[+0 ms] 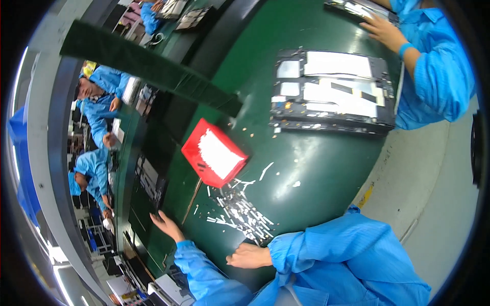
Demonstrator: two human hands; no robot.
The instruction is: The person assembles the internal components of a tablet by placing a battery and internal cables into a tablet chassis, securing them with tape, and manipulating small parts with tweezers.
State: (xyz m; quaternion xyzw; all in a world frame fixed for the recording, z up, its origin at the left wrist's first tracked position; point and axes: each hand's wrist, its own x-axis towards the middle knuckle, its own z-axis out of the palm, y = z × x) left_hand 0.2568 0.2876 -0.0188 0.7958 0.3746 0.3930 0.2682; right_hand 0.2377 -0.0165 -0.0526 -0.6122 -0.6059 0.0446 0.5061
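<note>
My left hand [168,226] reaches out with its fingers spread, beside the near end of a dark flat panel [151,178] with pale pieces on it. I cannot tell whether the fingertips touch the panel. Closer to my body, my right hand [250,255] is curled into a loose fist over the green table; whatever it may hold is hidden. Just beyond it lies a scattered pile of thin white strips [245,214]. A red open bin [192,151] filled with small white pieces stands past the pile.
A stack of black panels [278,115] with white and silver parts sits at the far right of the green table [306,194]. Another person's hand [385,33] works on a panel there. A dark green bar [153,66] crosses overhead. Co-workers in blue [94,171] are at the left.
</note>
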